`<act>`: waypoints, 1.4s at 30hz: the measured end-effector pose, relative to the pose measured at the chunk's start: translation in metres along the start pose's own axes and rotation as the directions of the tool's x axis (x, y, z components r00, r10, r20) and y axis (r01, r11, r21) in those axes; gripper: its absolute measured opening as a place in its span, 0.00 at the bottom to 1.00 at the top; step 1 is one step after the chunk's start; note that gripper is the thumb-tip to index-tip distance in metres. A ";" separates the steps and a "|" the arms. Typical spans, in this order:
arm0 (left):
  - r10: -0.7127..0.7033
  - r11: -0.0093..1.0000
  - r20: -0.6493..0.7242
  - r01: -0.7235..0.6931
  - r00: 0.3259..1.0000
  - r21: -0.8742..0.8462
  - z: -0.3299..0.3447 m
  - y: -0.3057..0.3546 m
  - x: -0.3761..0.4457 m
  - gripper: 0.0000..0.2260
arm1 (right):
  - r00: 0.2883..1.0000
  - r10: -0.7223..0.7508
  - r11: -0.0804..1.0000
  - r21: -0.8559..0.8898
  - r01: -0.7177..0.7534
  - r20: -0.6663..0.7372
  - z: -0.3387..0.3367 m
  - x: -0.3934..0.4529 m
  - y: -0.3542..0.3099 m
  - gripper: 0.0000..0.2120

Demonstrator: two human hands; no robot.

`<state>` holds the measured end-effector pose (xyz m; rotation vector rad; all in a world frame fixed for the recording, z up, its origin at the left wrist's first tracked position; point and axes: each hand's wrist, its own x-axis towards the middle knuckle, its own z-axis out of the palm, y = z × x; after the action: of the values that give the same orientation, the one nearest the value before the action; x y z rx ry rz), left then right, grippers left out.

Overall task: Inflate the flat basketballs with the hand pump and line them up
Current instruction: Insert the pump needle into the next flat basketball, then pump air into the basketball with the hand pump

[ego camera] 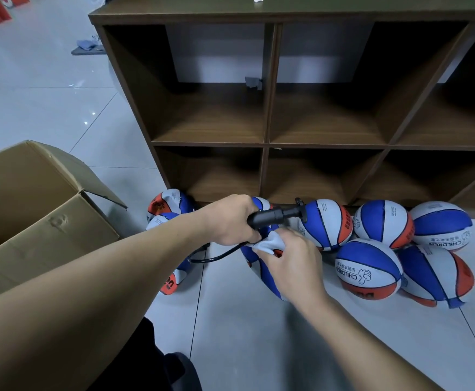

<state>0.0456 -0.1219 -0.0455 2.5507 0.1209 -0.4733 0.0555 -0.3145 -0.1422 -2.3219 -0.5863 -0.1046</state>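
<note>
Left hand: the black hand pump (275, 215) is gripped by the left hand (232, 220), fingers wrapped round the barrel, so that it is kept level with its T-handle pointed away toward the shelf unit (267, 88).
Right hand: a white, creased panel of the flat basketball (261, 263) is pinched by the right hand (290, 259), fingers curled over it just below the pump grip; the skin is probably gathered there so that the valve can be exposed and steadied, though the valve itself cannot be seen.
Hose: a black hose (216, 256) is looped from under the left-hand grip down toward the floor; whether its needle is seated in the ball is hidden by the fingers.
Task thing: the ball being worked on is held directly beneath both grips, limp and folded, judged not yet filled.
Inflated balls: five round balls (369, 268) are clustered to the right of the grips, against the foot of the shelves; a loose group rather than a line.
More flat balls: a few collapsed ones (168, 206) are left on the far-left side of the pump grip.
Box: an open cardboard box (33, 198) is stood to the left, beyond the left forearm.
Stage: needle insertion is judged to be in hand; lining up remains.
</note>
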 end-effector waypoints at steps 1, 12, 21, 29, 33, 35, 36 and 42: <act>0.004 1.000 0.005 -0.004 1.000 -0.003 0.001 0.001 0.000 0.08 | 1.000 -0.007 1.000 -0.004 0.007 0.009 0.001 -0.001 0.000 0.17; -0.087 0.996 0.082 0.088 0.993 -0.011 0.005 -0.008 0.005 0.08 | 0.980 0.138 0.982 0.108 -0.155 0.146 0.006 -0.005 0.020 0.21; -0.220 0.956 0.355 0.273 0.909 -0.107 0.010 -0.016 -0.004 0.11 | 0.732 0.318 0.911 0.019 -0.411 0.602 0.019 -0.031 0.070 0.29; -0.238 0.969 0.351 0.247 0.906 0.021 0.018 -0.007 0.004 0.13 | 0.729 0.284 0.941 -0.038 -0.335 0.623 0.035 -0.035 0.089 0.32; -0.194 0.981 0.313 0.189 0.930 0.046 0.020 -0.011 0.009 0.12 | 0.769 0.352 0.864 0.130 -0.486 0.533 0.030 -0.017 0.089 0.15; -0.150 0.988 0.310 0.132 0.939 0.078 0.023 -0.014 0.011 0.12 | 0.779 0.393 0.807 0.223 -0.547 0.489 0.023 -0.012 0.083 0.04; -0.130 0.990 0.308 0.103 0.942 0.100 0.025 -0.016 0.012 0.13 | 0.766 0.425 0.751 0.285 -0.596 0.483 0.019 -0.009 0.079 0.06; -0.093 0.980 0.357 0.022 0.929 0.197 0.040 -0.024 0.016 0.14 | 0.655 0.590 0.398 0.535 -0.745 0.473 -0.010 0.007 0.046 0.27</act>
<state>0.0437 -0.1226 -0.0946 2.5956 0.0145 -1.0175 0.0828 -0.3474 -0.1624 -1.6225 0.2769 0.6673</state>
